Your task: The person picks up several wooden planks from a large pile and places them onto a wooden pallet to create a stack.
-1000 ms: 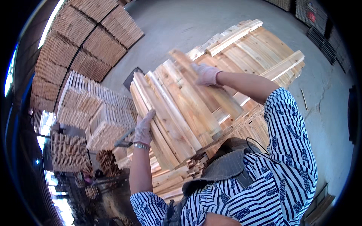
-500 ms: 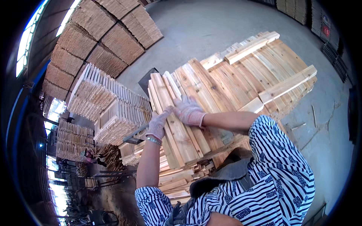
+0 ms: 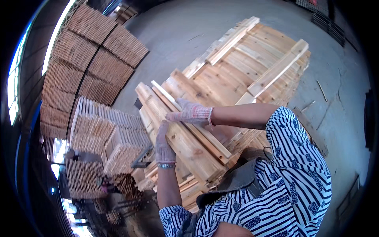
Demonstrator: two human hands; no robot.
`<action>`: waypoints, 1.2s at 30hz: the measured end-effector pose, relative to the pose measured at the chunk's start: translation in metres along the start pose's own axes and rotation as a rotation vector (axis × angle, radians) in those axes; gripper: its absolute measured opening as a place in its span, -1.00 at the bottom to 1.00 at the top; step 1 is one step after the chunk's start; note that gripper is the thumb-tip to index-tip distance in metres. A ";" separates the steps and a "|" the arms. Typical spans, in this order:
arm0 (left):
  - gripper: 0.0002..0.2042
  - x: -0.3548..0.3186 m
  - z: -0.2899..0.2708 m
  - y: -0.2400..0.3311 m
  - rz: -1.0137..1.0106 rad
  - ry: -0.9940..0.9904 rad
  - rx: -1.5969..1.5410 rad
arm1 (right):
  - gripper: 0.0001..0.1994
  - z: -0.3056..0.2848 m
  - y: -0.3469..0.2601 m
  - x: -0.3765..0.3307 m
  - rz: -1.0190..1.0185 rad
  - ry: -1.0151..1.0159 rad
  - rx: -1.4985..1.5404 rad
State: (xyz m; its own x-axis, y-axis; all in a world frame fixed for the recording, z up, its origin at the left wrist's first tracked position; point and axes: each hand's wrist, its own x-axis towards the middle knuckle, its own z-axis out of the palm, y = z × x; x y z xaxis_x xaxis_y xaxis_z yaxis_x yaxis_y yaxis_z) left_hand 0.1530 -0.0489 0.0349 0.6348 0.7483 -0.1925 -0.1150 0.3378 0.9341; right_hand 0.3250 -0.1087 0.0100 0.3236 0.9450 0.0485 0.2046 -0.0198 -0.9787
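Note:
A small bundle of long, pale wooden boards [image 3: 191,145] lies slantwise in front of me, its boards tilted and overlapping. My left hand [image 3: 163,145], in a whitish knitted glove, grips the bundle's left edge, with its fingers partly hidden. Across the upper boards reaches my right hand [image 3: 193,112], gloved the same way, its thumb toward the left hand and its fingers curled over a board's edge. Beyond the bundle, a broad stack of planks [image 3: 221,79] carries two crosswise battens, one of them the right batten [image 3: 278,69].
Left of the bundle stand slatted wooden stacks [image 3: 128,148], with tall strapped piles of boards [image 3: 98,51] behind them. Shorter wood pieces [image 3: 193,191] lie below the bundle near my body. A few loose sticks lie on the grey concrete floor [image 3: 335,130] at the right.
The boards under my hands have shifted and tilted, drawn together into a bundle. My right hand has turned from lying flat to gripping an edge. The whole view has swung somewhat.

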 end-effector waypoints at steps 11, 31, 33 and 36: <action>-0.35 0.031 0.048 -0.023 -0.008 -0.133 -0.131 | 0.03 -0.105 0.015 -0.024 0.024 -0.162 0.344; -0.38 0.045 -0.001 -0.047 -0.016 0.014 -0.216 | -0.27 -0.162 0.087 0.022 0.241 -0.157 0.075; -0.41 0.045 0.011 -0.041 -0.025 0.061 -0.212 | -0.26 -0.124 0.096 0.025 0.257 0.026 -0.222; -0.46 0.044 0.013 -0.041 -0.108 0.040 -0.226 | -0.22 -0.112 0.103 0.032 0.204 0.090 -0.443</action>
State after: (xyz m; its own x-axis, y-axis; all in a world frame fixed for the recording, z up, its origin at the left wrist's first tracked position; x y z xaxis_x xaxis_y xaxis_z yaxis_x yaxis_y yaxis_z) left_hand 0.1956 -0.0374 -0.0084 0.6228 0.7210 -0.3036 -0.2188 0.5331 0.8172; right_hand 0.4598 -0.1167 -0.0672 0.4725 0.8757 -0.0993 0.4954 -0.3571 -0.7919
